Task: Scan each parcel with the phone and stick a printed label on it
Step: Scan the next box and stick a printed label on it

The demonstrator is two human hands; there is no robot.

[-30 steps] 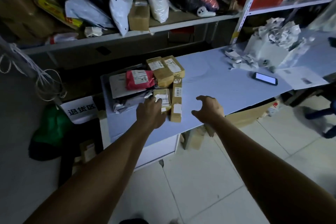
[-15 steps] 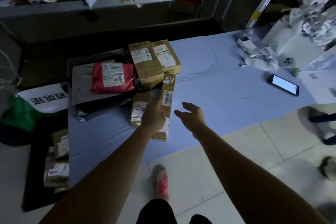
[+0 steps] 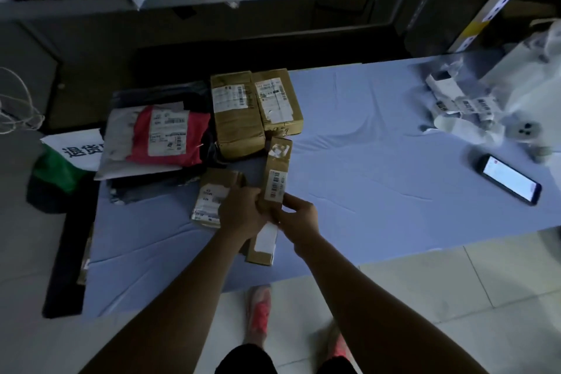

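Right hand (image 3: pixel 299 217) had joined left hand (image 3: pixel 243 212), both curling fingers round the box (image 3: pixel 277 167), well apart from the phone (image 3: pixel 508 179); scan probably next.

The left hand (image 3: pixel 243 213) and right hand (image 3: pixel 300 218) are hiding the long box (image 3: pixel 278 164) mid-length — its barcode label (image 3: pixel 274 186) is showing too blurred to read.

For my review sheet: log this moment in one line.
left hand, right hand: grip long box | phone: lit, on table | scan: pending
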